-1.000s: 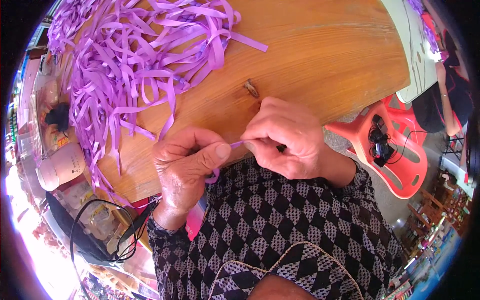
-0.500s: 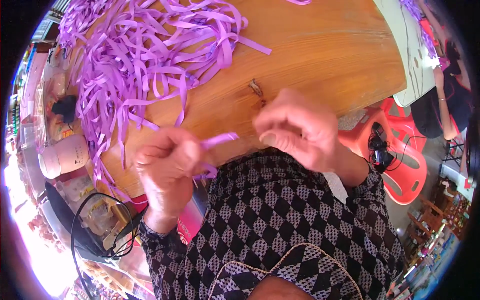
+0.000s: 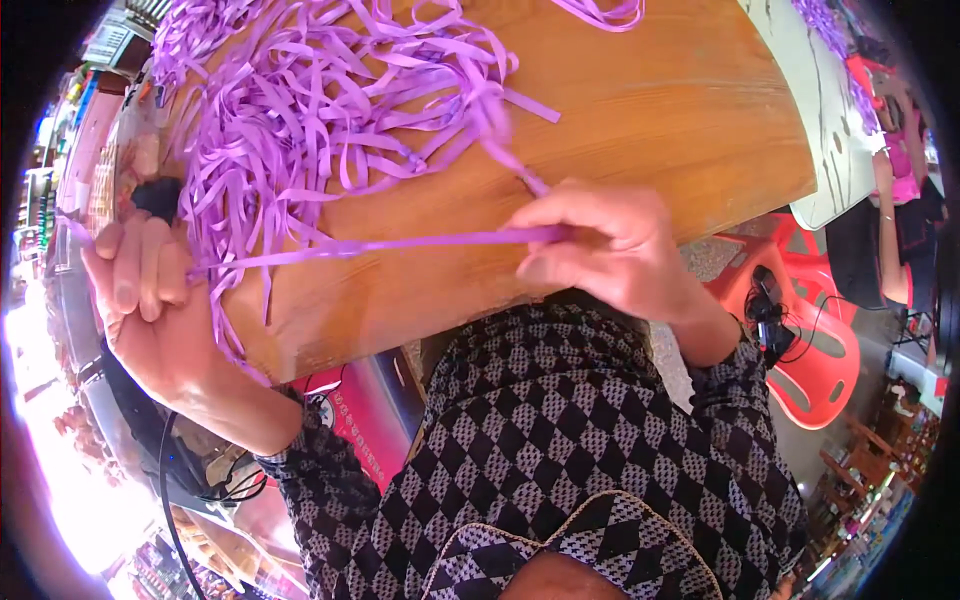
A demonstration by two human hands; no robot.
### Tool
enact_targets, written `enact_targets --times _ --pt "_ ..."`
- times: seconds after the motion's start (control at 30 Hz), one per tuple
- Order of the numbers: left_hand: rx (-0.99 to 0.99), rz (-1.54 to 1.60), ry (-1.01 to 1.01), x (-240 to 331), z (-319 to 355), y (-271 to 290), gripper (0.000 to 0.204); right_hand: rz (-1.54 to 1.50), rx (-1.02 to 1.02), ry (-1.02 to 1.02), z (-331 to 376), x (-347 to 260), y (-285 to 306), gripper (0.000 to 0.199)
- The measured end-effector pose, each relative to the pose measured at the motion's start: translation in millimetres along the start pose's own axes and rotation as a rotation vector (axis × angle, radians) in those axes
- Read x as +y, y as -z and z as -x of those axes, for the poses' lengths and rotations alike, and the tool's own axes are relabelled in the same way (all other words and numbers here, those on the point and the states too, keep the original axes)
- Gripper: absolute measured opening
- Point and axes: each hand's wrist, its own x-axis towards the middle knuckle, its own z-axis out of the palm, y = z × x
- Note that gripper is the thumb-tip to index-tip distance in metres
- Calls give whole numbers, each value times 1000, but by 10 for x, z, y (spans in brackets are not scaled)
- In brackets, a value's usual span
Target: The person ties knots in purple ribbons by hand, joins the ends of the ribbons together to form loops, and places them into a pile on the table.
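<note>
The fingers (image 3: 545, 235) of the right hand (image 3: 610, 250) were curled shut, pinching one end of a purple ribbon (image 3: 380, 243) just above the near edge of the worktop (image 3: 650, 110). The fingers (image 3: 140, 270) of the left hand (image 3: 150, 310) were folded down over the other end, gripping it off the left edge of the worktop, with the palm turned toward the camera. Between the two hands the ribbon ran taut and nearly level, a thin straight band crossing the bare wood close to the person's body.

A second strand rose from the right hand's knuckles toward a large loose heap of purple ribbon strips (image 3: 320, 90), which covered the far left part of the worktop and spilled over its left side beside the left hand. A small dark object (image 3: 155, 195) lay at the edge of the heap, just above the left hand; what it was could not be told.

The worktop was of orange-brown wood with a rounded near edge. The person wore a black-and-white checked top (image 3: 560, 450), its sleeves reaching to both wrists. Under the worktop on the right stood a red plastic chair (image 3: 830, 370), and black cables (image 3: 190, 480) hung below the left forearm.
</note>
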Motion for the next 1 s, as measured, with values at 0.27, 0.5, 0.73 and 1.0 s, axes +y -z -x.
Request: enact_targets --times 0.27,0.5,0.73,1.0 --pt "451 -925 -371 279 170 983 34 169 262 9 100 125 530 11" --pt "82 -2095 -760 -1037 19 -10 57 517 82 389 -116 95 28 3" --pt "27 -747 700 -1466 277 -143 20 490 43 446 -69 -61 -85 7" --pt "171 -487 653 -1315 371 44 17 329 207 157 177 42 171 10"
